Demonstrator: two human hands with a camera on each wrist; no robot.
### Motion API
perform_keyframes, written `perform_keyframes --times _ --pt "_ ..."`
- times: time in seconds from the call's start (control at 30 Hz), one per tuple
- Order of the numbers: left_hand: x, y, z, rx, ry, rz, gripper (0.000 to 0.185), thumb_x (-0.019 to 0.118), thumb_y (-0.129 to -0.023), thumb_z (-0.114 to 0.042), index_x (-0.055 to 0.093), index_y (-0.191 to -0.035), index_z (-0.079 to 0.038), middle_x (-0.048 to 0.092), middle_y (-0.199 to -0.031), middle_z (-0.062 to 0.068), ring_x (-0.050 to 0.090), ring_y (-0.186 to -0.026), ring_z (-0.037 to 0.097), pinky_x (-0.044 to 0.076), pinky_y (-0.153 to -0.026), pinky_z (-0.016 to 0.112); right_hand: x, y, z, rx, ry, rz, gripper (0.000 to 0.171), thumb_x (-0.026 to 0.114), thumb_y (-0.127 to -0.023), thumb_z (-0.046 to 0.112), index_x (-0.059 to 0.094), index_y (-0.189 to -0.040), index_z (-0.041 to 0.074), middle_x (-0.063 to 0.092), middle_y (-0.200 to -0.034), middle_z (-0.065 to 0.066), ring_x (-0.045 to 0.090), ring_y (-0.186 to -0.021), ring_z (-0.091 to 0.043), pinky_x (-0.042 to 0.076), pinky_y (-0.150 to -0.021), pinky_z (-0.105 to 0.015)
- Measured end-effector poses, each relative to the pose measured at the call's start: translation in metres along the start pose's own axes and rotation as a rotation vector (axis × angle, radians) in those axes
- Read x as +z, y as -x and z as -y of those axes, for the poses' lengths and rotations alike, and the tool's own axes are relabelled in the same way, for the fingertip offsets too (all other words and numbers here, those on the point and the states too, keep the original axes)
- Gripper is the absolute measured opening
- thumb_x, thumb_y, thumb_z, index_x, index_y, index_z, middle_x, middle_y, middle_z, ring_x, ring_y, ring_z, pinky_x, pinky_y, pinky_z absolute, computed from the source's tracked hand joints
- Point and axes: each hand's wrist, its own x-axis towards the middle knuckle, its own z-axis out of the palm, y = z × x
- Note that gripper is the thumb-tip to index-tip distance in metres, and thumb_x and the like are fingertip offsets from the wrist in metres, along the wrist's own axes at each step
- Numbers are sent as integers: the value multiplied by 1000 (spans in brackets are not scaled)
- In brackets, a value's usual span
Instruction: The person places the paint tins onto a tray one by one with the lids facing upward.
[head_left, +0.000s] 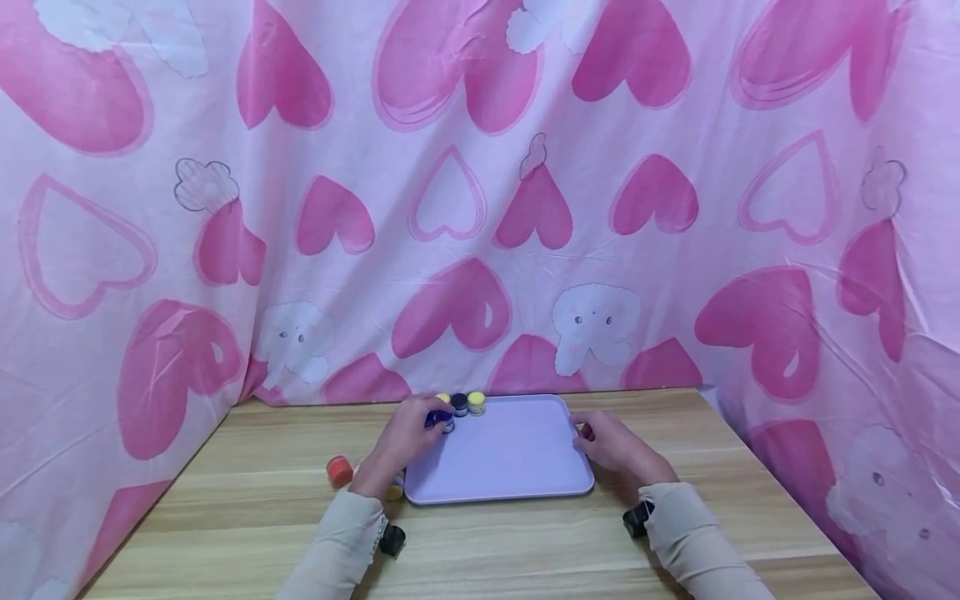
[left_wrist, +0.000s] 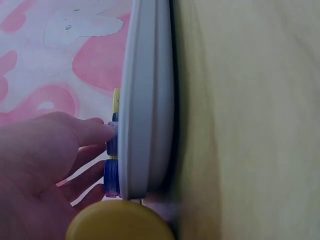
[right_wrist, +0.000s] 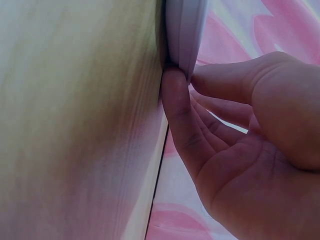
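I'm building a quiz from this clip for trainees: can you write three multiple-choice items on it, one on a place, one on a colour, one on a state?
1. Where do the small paint jars in the tray stand?
A. its far left corner
B. its near right corner
C. its middle

2. What colour is the jar lid on the table left of the left hand?
A. green
B. orange
C. white

3. What is the right hand doing?
A. lying flat on the table
B. holding the tray's right rim
C. lifting a jar

Answers:
1 A: the yellow-lidded jar and dark-lidded jar sit at the far left corner in the head view.
2 B: the orange jar stands on the wood beside the left wrist.
3 B: the right wrist view shows thumb and fingers pinching the rim.
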Motion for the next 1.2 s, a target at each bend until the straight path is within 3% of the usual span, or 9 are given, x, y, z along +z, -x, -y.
perform_keyframes --times 0.07,0.27,0.5,0.73,0.93,1.2 --pt "0 1 0 2 -19 6 23 84 -90 -2 84 -111 -9 75 -133 20 67 -134 41 53 -116 54 0 0 1 7 -2 2 52 70 -104 7 58 -154 2 69 -102 -6 60 -91 -20 58 -81 -34" --pt "0 3 0 27 -70 -2 23 84 -91 -2 85 -112 -11 76 -131 19 69 -129 41 55 -113 55 1 -1 2 17 -13 7 52 70 -104 6 58 -154 3 69 -103 -6 61 -92 -21 58 -81 -33" --pt "1 3 -1 66 -189 -20 25 86 -91 -8 86 -114 -18 78 -123 13 70 -112 37 58 -95 54 1 0 1 10 -14 2 52 70 -103 5 58 -153 2 69 -103 -7 60 -91 -21 59 -80 -34" --pt "-1 5 -5 8 -228 -67 21 89 -90 -15 87 -110 -18 79 -121 13 71 -112 37 57 -92 56 1 2 2 29 -24 8 53 71 -103 6 57 -155 3 69 -103 -6 61 -92 -21 60 -81 -33" --pt "-1 5 -10 -61 -261 -63 20 89 -90 -20 86 -110 -20 80 -120 10 70 -113 35 57 -92 56 1 2 1 21 -16 0 53 71 -103 6 58 -154 3 69 -101 -6 61 -90 -21 60 -80 -33" --pt "0 6 -15 -99 -262 -99 20 90 -89 -19 87 -109 -20 81 -119 8 72 -113 34 57 -91 55 0 2 0 20 -15 2 52 71 -103 6 59 -154 4 69 -103 -6 61 -91 -20 60 -81 -34"
